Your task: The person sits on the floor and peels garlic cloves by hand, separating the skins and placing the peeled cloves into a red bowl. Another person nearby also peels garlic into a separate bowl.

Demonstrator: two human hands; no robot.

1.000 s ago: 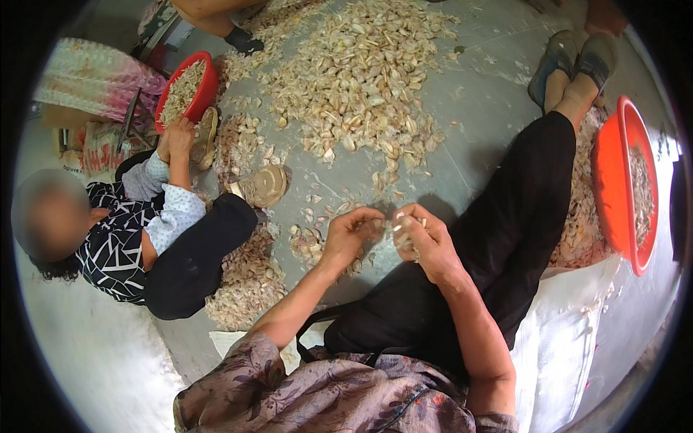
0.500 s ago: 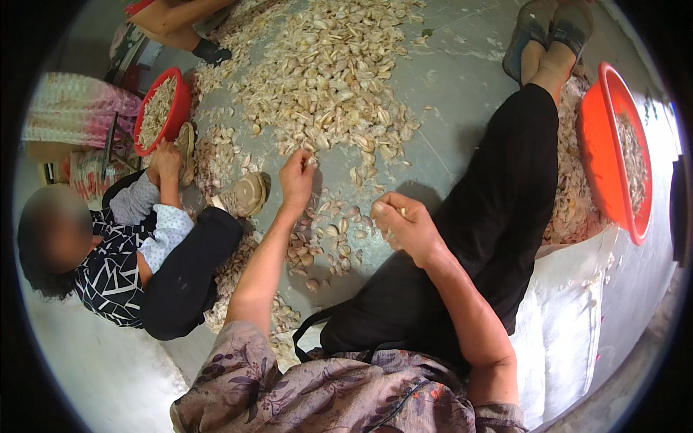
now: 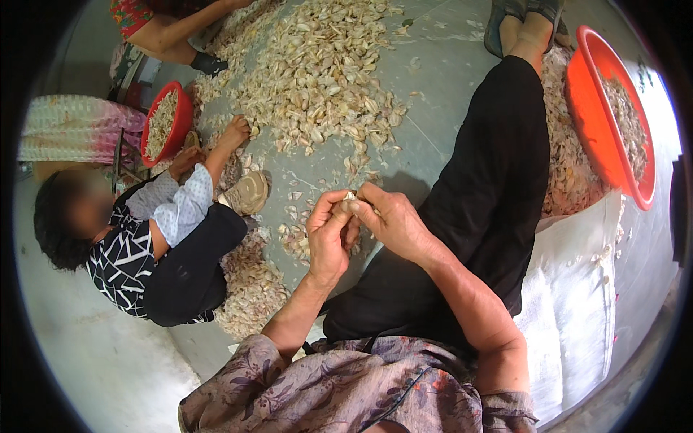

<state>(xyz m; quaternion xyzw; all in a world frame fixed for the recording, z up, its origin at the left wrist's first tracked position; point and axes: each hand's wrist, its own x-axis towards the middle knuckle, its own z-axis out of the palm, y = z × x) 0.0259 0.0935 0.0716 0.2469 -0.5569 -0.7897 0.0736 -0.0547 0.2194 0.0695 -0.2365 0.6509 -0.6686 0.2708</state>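
My left hand [image 3: 328, 232] and my right hand [image 3: 390, 220] meet in front of me, fingertips pinched together on one pale garlic clove [image 3: 350, 196]. Both hover above the grey floor, just over a few loose cloves [image 3: 294, 234]. A large heap of garlic cloves [image 3: 317, 72] is spread on the floor beyond my hands. My leg in black trousers [image 3: 498, 173] stretches out to the right of them.
A person in a black-and-white top [image 3: 137, 245] sits at my left, reaching into the cloves near a red bowl [image 3: 167, 124]. A bigger orange-red basin [image 3: 613, 123] lies at the right beside a pile of peels [image 3: 570, 166]. Another person [image 3: 166, 25] sits at the top left. White sacking [image 3: 570, 303] lies at my right.
My left hand, which was stretched out to the cloves on the floor, has come back. It now meets my right hand on a clove.
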